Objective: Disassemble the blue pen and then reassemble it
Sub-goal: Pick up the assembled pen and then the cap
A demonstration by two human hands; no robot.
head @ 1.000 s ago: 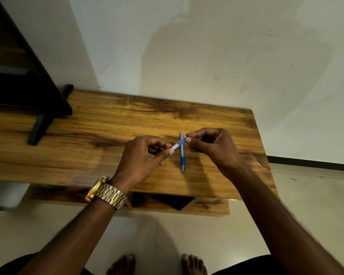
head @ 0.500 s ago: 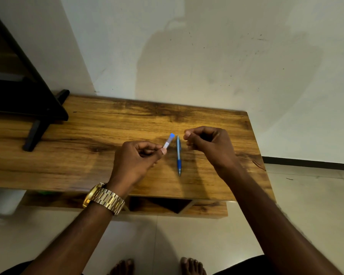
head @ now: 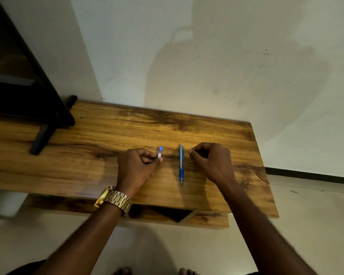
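Note:
A blue pen body [head: 181,165] lies on the wooden table [head: 87,155], pointing toward me, tip nearest. My left hand [head: 136,165], with a gold watch on its wrist, pinches a small pen piece [head: 160,151] that is clear with a blue end; the piece points up and away, just left of the pen. My right hand [head: 211,161] rests on the table right of the pen, fingers curled shut. I see nothing held in it, though the inside of the fist is hidden.
A black stand with a leg [head: 48,124] occupies the table's far left. A pale wall rises behind the table. The table's right edge [head: 264,169] drops to a tiled floor [head: 306,215]. A lower shelf [head: 177,215] shows under the front edge.
The two hands have parted: the left drew the small piece away to the left, the right let go and moved right. The pen body stays on the table between them.

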